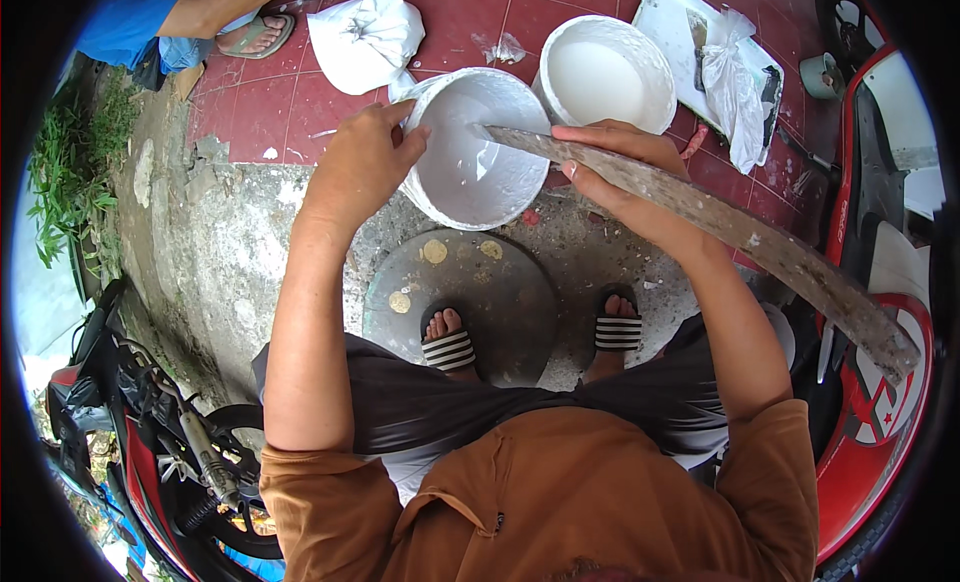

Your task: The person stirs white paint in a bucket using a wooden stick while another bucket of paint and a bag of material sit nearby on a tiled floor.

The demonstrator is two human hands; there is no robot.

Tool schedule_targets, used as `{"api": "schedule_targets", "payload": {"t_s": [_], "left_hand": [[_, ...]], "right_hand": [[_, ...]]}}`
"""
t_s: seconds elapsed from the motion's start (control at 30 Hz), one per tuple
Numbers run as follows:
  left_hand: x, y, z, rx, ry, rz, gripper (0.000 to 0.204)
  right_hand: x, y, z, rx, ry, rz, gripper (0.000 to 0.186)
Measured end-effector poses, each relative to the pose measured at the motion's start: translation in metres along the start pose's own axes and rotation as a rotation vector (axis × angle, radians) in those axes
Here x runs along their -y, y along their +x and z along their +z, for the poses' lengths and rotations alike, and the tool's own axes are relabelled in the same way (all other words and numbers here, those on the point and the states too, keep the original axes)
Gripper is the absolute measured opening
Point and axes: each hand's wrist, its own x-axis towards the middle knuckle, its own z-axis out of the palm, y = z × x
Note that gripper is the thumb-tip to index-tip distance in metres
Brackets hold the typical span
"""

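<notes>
My left hand (366, 162) grips the left rim of a white plastic bucket (460, 182), crusted around the edge, with pale wet material inside. My right hand (625, 177) is closed on a long, weathered wooden stick (750, 234), which runs from the lower right up into that bucket's mouth, its narrow far end over the inside. Just behind and to the right stands a second white bucket (605, 74) holding smooth white liquid.
A white sack (365, 40), a stained white tray (660, 22) with a crumpled plastic bag (735, 97) and a small pot (820, 77) lie beyond. Another person's foot (258, 34) is upper left. Motorbikes flank me (205, 452) (872, 422). A round dark slab (460, 282) lies underfoot.
</notes>
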Motion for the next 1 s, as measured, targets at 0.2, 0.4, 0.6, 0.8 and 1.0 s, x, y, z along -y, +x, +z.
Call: {"api": "schedule_targets", "payload": {"t_s": [0.2,0.4,0.6,0.8,1.0], "left_hand": [[-0.001,0.0,0.001,-0.005,0.02,0.014,0.041],[0.002,0.0,0.0,0.01,0.023,-0.004,0.04],[-0.005,-0.002,-0.001,0.01,-0.03,-0.031,0.032],[0.001,0.0,0.0,0.001,0.027,0.016,0.041],[0.0,0.001,0.0,0.015,0.017,-0.007,0.043]], "right_hand": [[-0.009,-0.007,0.007,0.102,0.025,0.078,0.03],[0.002,-0.005,0.013,0.091,0.192,0.118,0.029],[-0.008,0.0,0.006,-0.095,0.042,-0.038,0.029],[-0.001,-0.006,0.012,0.069,0.122,0.136,0.027],[-0.007,-0.007,0.019,0.095,0.102,0.024,0.028]]}}
